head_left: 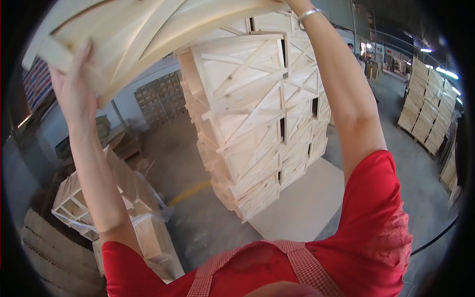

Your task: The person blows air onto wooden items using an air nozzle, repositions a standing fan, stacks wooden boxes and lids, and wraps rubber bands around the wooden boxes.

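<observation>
A pale wooden crate with crossed slats on its side is held up high, across the top left of the view. My left hand grips its near left end, the thumb lying on the outer face and the other fingers partly hidden. At the crate's far right end is my right hand, mostly cut off by the top edge, so its fingers hardly show. Both arms are raised. Just beyond and below stands a tall stack of similar wooden crates, reaching nearly as high as the held one.
The stack stands on a flat brown sheet on the concrete floor. More crates, partly in clear film, sit at lower left. Corrugated-looking stacked material is beside them. Another wrapped stack stands far right; wooden blocks line the back wall.
</observation>
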Demonstrator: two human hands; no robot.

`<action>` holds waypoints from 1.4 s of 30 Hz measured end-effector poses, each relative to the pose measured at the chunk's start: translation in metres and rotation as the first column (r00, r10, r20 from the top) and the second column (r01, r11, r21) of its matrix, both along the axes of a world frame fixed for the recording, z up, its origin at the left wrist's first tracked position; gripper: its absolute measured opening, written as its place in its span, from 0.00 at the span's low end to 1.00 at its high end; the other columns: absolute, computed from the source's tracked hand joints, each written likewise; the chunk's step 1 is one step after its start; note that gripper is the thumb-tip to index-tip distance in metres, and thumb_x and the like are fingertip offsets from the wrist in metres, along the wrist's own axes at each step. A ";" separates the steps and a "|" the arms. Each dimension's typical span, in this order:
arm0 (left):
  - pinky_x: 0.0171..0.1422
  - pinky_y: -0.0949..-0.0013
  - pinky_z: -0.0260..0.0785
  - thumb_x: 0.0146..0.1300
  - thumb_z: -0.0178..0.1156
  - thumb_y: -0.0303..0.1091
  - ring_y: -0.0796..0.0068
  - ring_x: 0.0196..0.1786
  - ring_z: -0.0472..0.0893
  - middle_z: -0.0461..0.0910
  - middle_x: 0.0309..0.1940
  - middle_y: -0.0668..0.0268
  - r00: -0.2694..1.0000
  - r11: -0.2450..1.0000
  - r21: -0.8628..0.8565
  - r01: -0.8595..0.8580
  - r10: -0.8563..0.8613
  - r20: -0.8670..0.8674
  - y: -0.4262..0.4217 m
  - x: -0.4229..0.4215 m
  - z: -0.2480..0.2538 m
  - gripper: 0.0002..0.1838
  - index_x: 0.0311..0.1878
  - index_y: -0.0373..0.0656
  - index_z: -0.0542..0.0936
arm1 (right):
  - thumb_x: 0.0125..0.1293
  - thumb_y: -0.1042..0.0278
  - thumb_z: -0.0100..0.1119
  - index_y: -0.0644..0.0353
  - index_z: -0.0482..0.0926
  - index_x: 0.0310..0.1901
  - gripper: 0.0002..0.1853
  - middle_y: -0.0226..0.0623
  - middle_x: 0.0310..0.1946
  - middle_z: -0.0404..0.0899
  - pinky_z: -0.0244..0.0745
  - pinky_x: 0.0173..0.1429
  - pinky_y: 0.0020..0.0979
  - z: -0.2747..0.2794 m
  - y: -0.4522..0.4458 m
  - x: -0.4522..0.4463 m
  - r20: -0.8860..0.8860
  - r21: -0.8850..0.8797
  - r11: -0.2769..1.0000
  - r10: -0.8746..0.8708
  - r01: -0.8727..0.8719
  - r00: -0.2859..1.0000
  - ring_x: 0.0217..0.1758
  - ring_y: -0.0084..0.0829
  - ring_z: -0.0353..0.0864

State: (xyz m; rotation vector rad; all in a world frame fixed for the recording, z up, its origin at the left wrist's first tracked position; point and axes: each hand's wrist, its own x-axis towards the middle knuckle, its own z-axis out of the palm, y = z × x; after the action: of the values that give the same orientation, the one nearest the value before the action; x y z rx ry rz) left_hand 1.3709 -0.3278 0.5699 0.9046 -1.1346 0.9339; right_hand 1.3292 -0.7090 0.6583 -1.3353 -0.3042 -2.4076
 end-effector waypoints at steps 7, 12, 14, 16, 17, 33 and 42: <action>0.58 0.69 0.65 0.54 0.67 0.34 0.72 0.52 0.74 0.74 0.49 0.62 0.997 0.991 0.117 -0.058 0.052 0.061 -0.087 0.124 0.048 0.30 0.58 0.38 0.66 | 0.71 0.56 0.34 0.69 0.66 0.49 0.21 0.64 0.47 0.69 0.62 0.56 0.45 -0.017 -0.110 0.135 -0.217 0.053 0.998 0.024 -0.012 0.976 0.54 0.60 0.66; 0.58 0.68 0.66 0.54 0.66 0.33 0.71 0.53 0.74 0.74 0.50 0.62 0.993 0.969 0.233 0.081 -0.059 -0.098 -0.143 0.182 0.058 0.29 0.59 0.41 0.66 | 0.64 0.54 0.49 0.67 0.67 0.55 0.25 0.57 0.47 0.74 0.64 0.59 0.41 -0.025 -0.166 0.198 -0.377 0.230 0.968 -0.010 0.104 0.926 0.53 0.55 0.72; 0.57 0.68 0.67 0.55 0.65 0.32 0.71 0.52 0.74 0.74 0.51 0.61 0.991 0.967 0.236 0.092 -0.065 -0.120 -0.158 0.202 0.058 0.29 0.60 0.41 0.66 | 0.65 0.55 0.46 0.67 0.66 0.55 0.25 0.58 0.48 0.74 0.64 0.59 0.41 -0.029 -0.181 0.219 -0.400 0.246 0.962 -0.007 0.115 0.916 0.54 0.55 0.72; 0.57 0.68 0.67 0.55 0.64 0.31 0.71 0.52 0.75 0.74 0.51 0.60 0.984 0.964 0.251 0.087 -0.044 -0.172 -0.173 0.217 0.057 0.29 0.60 0.41 0.66 | 0.66 0.55 0.42 0.67 0.66 0.56 0.24 0.59 0.48 0.74 0.64 0.59 0.42 -0.031 -0.195 0.232 -0.423 0.265 0.955 -0.008 0.132 0.906 0.54 0.56 0.71; 0.57 0.68 0.67 0.55 0.64 0.31 0.71 0.52 0.75 0.74 0.51 0.60 0.983 0.963 0.254 0.090 -0.046 -0.175 -0.179 0.221 0.056 0.29 0.60 0.41 0.66 | 0.66 0.55 0.43 0.66 0.66 0.56 0.24 0.59 0.48 0.74 0.64 0.60 0.42 -0.032 -0.204 0.241 -0.423 0.258 0.955 -0.025 0.147 0.906 0.54 0.55 0.71; 0.54 0.67 0.70 0.55 0.63 0.28 0.70 0.50 0.76 0.75 0.50 0.60 0.972 0.977 0.194 0.091 -0.045 -0.230 -0.240 0.270 0.055 0.27 0.60 0.43 0.68 | 0.67 0.59 0.37 0.69 0.67 0.52 0.21 0.64 0.48 0.71 0.63 0.59 0.44 -0.028 -0.263 0.293 -0.550 0.205 0.964 -0.032 0.172 0.834 0.53 0.58 0.70; 0.56 0.66 0.68 0.57 0.64 0.44 0.67 0.53 0.75 0.75 0.51 0.57 0.888 0.871 0.387 -0.303 0.406 -0.217 -0.231 0.307 0.063 0.33 0.61 0.38 0.66 | 0.52 0.55 0.57 0.57 0.81 0.28 0.14 0.41 0.25 0.80 0.75 0.42 0.40 -0.061 -0.256 0.242 -0.526 -0.476 0.678 -0.730 0.560 0.437 0.33 0.41 0.80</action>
State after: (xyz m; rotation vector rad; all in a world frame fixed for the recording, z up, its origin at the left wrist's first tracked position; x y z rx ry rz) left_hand 1.6783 -0.5584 0.6326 1.5313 -0.8985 0.8716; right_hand 1.5709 -0.9651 0.5977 -2.7729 0.2146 -2.1587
